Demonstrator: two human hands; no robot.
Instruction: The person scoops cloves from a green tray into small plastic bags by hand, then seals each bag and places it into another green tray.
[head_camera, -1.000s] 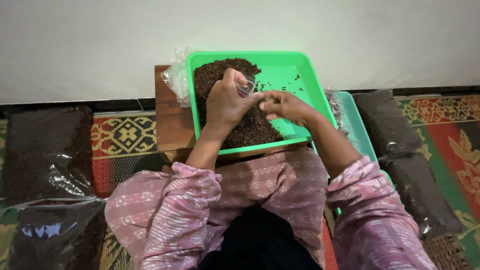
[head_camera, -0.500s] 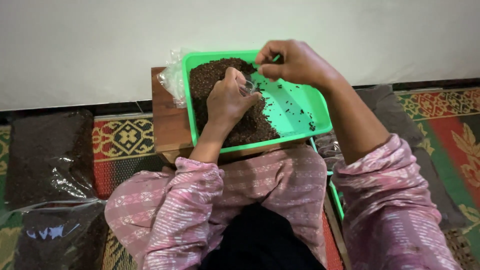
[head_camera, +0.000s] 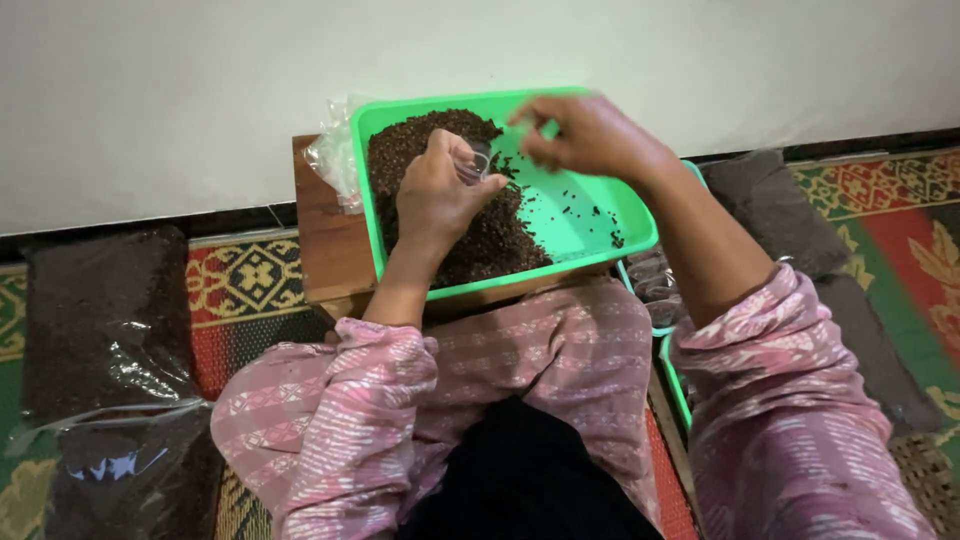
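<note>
Gripping a small clear cup (head_camera: 477, 163) in the left hand (head_camera: 435, 195), right hand (head_camera: 585, 135) pinched narrow, she could scatter dark bits over the green tray (head_camera: 600, 215) rim.

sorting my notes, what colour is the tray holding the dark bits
Bright green tray, with a raised rim; it shows plainly in the head view.

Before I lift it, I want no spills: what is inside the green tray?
The green tray holds a heap of dark dried bits on its left and a few scattered ones. The left hand covers part of the heap.
</note>
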